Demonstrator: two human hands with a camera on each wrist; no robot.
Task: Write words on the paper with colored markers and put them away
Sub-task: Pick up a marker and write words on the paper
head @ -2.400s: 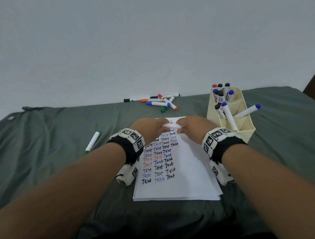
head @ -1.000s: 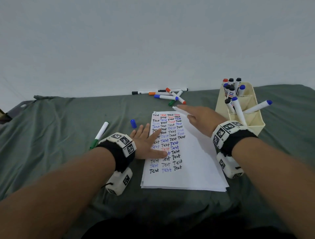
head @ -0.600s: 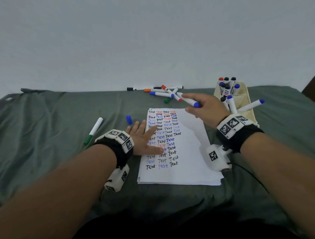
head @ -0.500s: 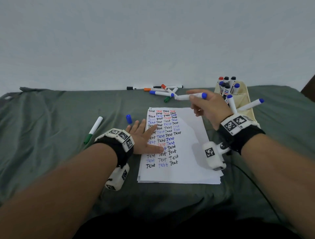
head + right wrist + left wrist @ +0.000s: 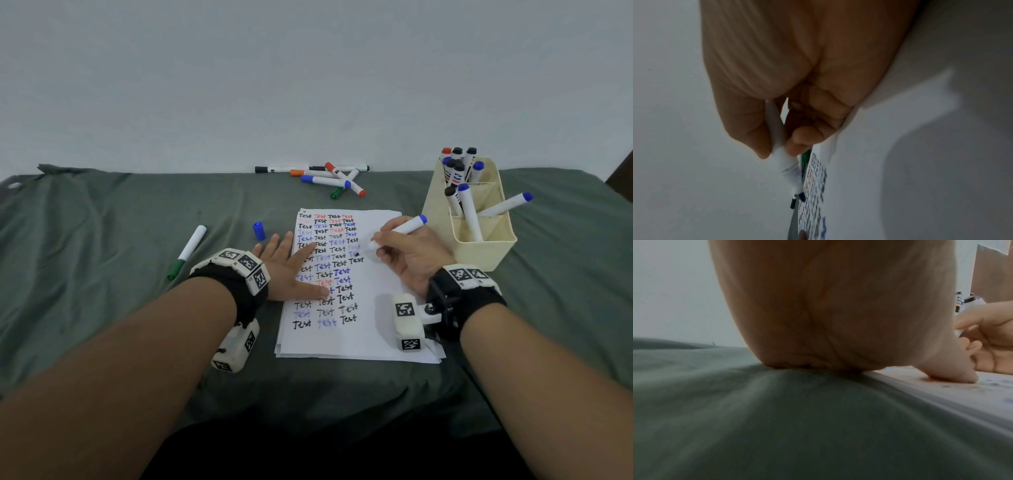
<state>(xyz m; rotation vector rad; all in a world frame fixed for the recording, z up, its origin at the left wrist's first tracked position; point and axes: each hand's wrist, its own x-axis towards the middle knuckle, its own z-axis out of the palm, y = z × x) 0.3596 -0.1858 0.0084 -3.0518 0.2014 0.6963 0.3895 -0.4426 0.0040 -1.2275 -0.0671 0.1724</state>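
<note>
Head view showed the left hand [image 5: 286,265] lying flat with straight fingers on the left edge of the paper [image 5: 373,329], probably to keep the sheet from sliding on the soft green cloth [image 5: 102,240], while the right hand [image 5: 409,255] gripped the uncapped marker [image 5: 397,231] between thumb and fingers, its dark tip touching the page at the right end of the written rows. The paper lay in the middle, covered with rows of "Test" in black, blue and red. The blue cap [image 5: 259,230] stood just left of the sheet, perhaps kept close for closing the marker before it goes into the holder [image 5: 479,246] on the right.
</note>
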